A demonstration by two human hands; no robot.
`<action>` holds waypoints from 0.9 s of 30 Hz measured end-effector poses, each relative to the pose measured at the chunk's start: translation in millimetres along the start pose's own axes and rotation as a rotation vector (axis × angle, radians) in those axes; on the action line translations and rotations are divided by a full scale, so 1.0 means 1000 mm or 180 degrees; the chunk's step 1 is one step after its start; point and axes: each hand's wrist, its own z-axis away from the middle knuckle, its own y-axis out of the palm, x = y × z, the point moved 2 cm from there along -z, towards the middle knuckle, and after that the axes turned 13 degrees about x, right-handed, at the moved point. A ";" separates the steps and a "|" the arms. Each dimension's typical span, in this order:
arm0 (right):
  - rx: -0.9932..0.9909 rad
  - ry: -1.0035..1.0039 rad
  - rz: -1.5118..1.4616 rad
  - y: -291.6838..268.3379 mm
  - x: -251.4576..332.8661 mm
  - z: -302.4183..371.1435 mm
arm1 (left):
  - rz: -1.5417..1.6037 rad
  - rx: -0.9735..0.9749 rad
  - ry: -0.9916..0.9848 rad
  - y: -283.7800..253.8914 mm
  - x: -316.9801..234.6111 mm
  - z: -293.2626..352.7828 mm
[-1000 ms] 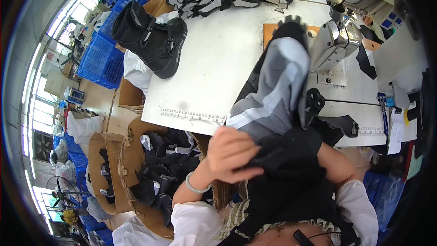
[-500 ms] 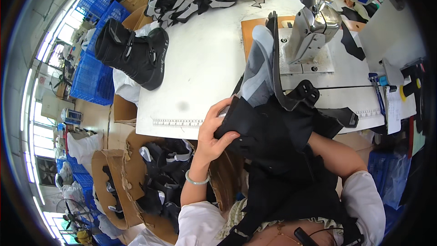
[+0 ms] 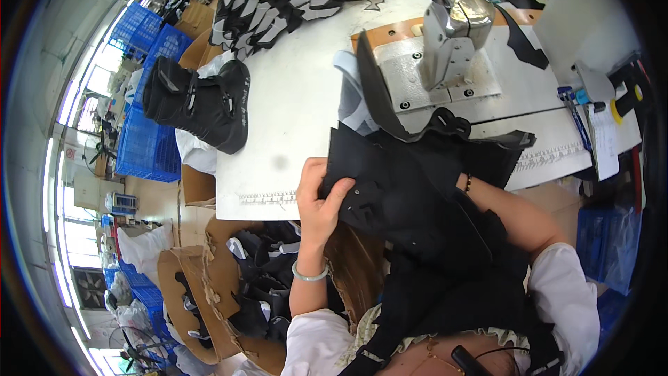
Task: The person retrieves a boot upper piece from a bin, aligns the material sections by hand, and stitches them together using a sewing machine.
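Black-and-grey boot upper (image 3: 396,181) was just off ctr twd 3 o'clock, over the white table's (image 3: 292,132) near edge. L hand (image 3: 320,202) pinched its 9 o'clock edge, thumb on top. R hand was hidden behind the upper; couldn't tell its grip. Clockwise from the upper: post-bed sewing mach. (image 3: 452,52) at 1, carton (image 3: 202,285) w/ blk pcs at 8, whole blk lace-up boot (image 3: 202,108) at 10.

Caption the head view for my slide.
Left hand holding a black fabric piece near a sewing machine, black boot farther left.
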 end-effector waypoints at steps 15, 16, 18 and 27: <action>0.0930 -0.1251 0.0984 -0.037 -0.028 0.034 | 0.0885 -0.0532 -0.0101 -0.035 0.033 0.000; 0.1003 -0.1318 0.1009 -0.035 -0.027 0.031 | 0.0870 -0.0511 -0.0054 -0.036 0.035 0.000; 0.1090 -0.1163 0.0833 -0.029 -0.019 0.023 | 0.0856 -0.0546 -0.0067 -0.035 0.037 -0.001; 0.1683 -0.0859 0.0899 -0.041 -0.021 -0.001 | 0.0474 -0.0572 -0.0150 -0.039 0.041 -0.007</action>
